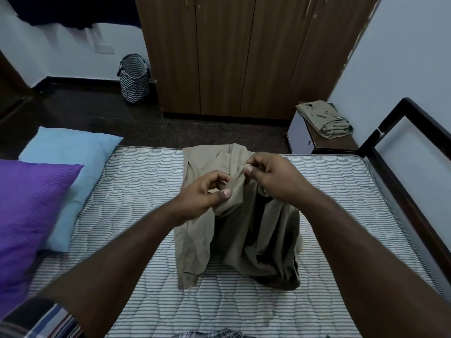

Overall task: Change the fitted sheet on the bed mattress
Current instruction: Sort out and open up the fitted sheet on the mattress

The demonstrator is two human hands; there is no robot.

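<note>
A khaki fitted sheet (pixel 253 235) hangs partly lifted over the bare striped mattress (pixel 136 191), its lower folds resting on the quilted top. My left hand (pixel 205 191) pinches a bunched edge of the sheet between thumb and fingers. My right hand (pixel 271 179) pinches the same edge just to the right, a little higher. A flat part of the sheet lies behind the hands toward the far edge of the mattress.
A purple pillow (pixel 29 211) and a light blue pillow (pixel 70 172) lie at the mattress's left end. A second folded khaki cloth (pixel 324 119) sits on a small stand. A dark bed frame (pixel 400 172) runs along the right. A wardrobe (pixel 231 54) and a zigzag basket (pixel 134 78) stand beyond.
</note>
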